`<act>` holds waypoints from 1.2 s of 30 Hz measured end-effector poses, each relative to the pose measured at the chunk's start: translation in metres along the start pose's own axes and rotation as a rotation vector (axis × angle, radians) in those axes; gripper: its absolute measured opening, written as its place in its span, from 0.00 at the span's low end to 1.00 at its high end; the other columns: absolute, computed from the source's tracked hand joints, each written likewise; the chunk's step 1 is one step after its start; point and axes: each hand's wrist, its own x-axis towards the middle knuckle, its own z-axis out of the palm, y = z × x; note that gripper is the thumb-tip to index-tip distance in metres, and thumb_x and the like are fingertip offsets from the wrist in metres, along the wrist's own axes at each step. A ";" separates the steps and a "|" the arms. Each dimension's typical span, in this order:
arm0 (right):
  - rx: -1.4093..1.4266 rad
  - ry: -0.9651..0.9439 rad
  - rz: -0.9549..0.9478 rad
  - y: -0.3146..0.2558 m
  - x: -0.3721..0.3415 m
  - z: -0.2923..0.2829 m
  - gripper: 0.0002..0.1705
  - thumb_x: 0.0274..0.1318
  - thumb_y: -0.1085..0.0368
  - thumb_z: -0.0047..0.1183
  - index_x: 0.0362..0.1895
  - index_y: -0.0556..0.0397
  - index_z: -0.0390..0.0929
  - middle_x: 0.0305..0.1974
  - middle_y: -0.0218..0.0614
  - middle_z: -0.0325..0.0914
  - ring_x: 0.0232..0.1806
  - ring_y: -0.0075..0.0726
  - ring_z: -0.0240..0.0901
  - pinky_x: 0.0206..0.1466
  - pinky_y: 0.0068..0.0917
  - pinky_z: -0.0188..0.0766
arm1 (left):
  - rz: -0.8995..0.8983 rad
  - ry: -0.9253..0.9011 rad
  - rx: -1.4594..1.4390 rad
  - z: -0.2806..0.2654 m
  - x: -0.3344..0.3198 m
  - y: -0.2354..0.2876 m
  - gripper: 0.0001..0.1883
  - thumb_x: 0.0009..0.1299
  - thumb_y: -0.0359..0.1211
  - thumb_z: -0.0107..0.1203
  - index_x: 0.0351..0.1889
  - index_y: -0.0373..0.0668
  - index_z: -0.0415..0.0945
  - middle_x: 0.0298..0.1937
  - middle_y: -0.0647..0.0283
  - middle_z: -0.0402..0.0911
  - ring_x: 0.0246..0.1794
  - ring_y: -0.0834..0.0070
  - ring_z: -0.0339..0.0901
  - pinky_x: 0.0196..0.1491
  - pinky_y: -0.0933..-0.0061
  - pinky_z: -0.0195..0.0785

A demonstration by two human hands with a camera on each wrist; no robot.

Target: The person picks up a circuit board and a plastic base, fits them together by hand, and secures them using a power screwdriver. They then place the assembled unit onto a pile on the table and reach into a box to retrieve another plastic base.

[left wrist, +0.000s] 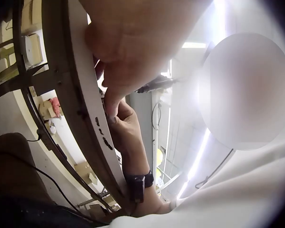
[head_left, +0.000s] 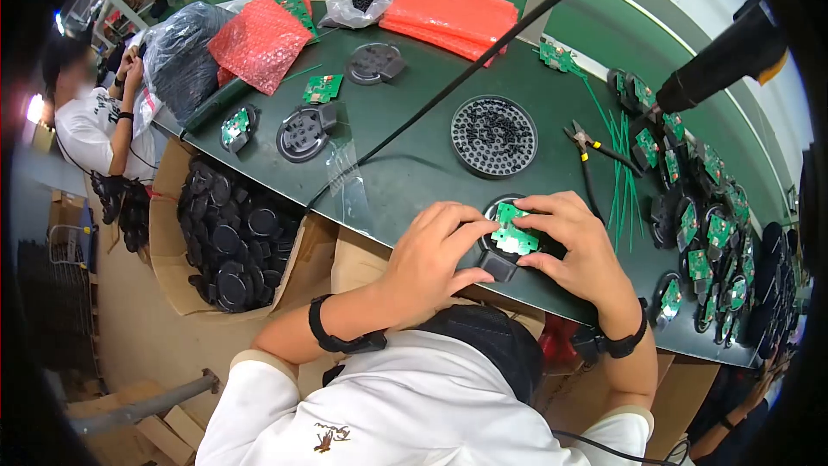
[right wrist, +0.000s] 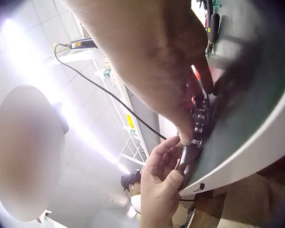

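Observation:
A green circuit board [head_left: 515, 237] sits over a round black plastic housing [head_left: 498, 266] near the front edge of the table. My left hand [head_left: 435, 250] grips the housing from the left, its thumb along the blocky end; the right wrist view shows these left fingers [right wrist: 164, 171] pinching that end. From the other side my right hand [head_left: 582, 246] holds the board, with fingertips at its top edge and the thumb at its lower right. In the left wrist view my hands hide most of the work.
A round dish of small black parts [head_left: 493, 136] stands behind the hands. Pliers [head_left: 595, 155] and green strips lie to the right, before many housings with boards [head_left: 711, 233]. An electric screwdriver [head_left: 720, 56] hangs upper right. A carton [head_left: 177, 267] of black housings stands left.

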 end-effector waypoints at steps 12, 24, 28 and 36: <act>0.033 0.003 -0.041 0.002 -0.003 -0.002 0.30 0.35 0.65 0.80 0.50 0.52 0.90 0.57 0.38 0.84 0.53 0.49 0.77 0.53 0.42 0.79 | 0.013 -0.011 0.081 0.005 0.000 0.000 0.37 0.48 0.40 0.80 0.59 0.41 0.84 0.49 0.56 0.83 0.56 0.52 0.80 0.58 0.53 0.75; 0.010 -0.033 0.007 0.005 -0.004 -0.006 0.32 0.34 0.69 0.80 0.51 0.51 0.89 0.53 0.37 0.83 0.52 0.48 0.78 0.50 0.40 0.80 | 0.017 -0.016 0.087 0.004 -0.001 0.000 0.35 0.49 0.41 0.81 0.57 0.43 0.85 0.47 0.58 0.83 0.56 0.53 0.81 0.58 0.53 0.76; 0.030 -0.027 0.025 0.004 -0.004 -0.006 0.32 0.35 0.72 0.79 0.52 0.51 0.89 0.53 0.38 0.83 0.52 0.47 0.78 0.49 0.40 0.81 | 0.038 -0.021 0.071 0.006 -0.001 -0.002 0.33 0.55 0.41 0.77 0.59 0.41 0.83 0.48 0.58 0.81 0.57 0.54 0.79 0.59 0.53 0.74; 0.067 0.004 0.053 0.001 -0.005 -0.005 0.31 0.35 0.74 0.79 0.51 0.51 0.89 0.54 0.38 0.81 0.51 0.47 0.78 0.49 0.38 0.81 | 0.033 0.004 0.080 0.006 -0.001 -0.001 0.34 0.51 0.42 0.79 0.58 0.44 0.85 0.47 0.59 0.83 0.55 0.53 0.81 0.58 0.53 0.77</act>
